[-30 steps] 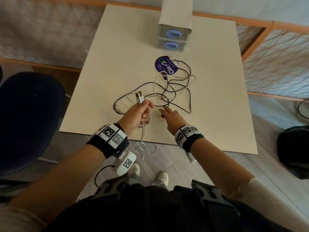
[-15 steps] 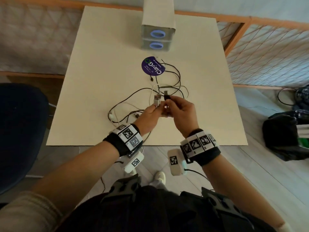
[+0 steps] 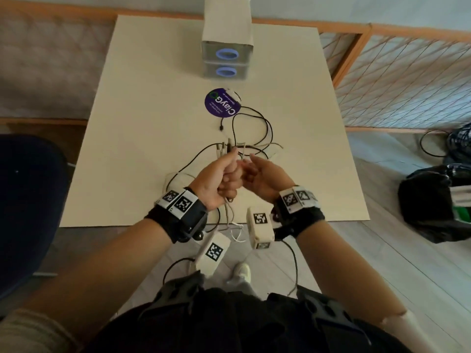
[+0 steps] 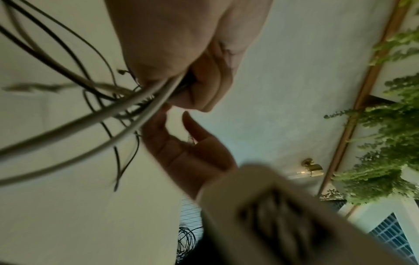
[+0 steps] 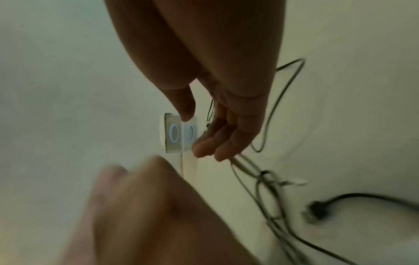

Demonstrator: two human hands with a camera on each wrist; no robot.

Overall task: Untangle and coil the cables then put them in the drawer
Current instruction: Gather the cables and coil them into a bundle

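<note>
My left hand (image 3: 219, 174) is a fist around a bundle of white and black cables (image 3: 225, 149), their plug ends sticking up above the thumb. In the left wrist view the left hand (image 4: 181, 53) clamps the pale cables (image 4: 127, 105), which trail down and left. My right hand (image 3: 257, 171) hovers just right of it, fingers relaxed and holding nothing; its open palm (image 4: 192, 154) shows there too. The remaining tangle (image 3: 257, 128) lies on the table beyond the hands. A small two-drawer unit (image 3: 226, 57) with blue ring handles stands at the far edge, both drawers closed.
A beige table (image 3: 142, 123) carries a round purple sticker (image 3: 223, 104) in front of the drawers. A dark chair (image 3: 28, 200) stands to the left, a black bag (image 3: 438, 205) lies on the floor at right, and a wooden lattice railing (image 3: 407, 72) runs behind.
My right hand brought a black plug over to the left hand and has let go of it. The left fist now holds that end together with the white ones.
</note>
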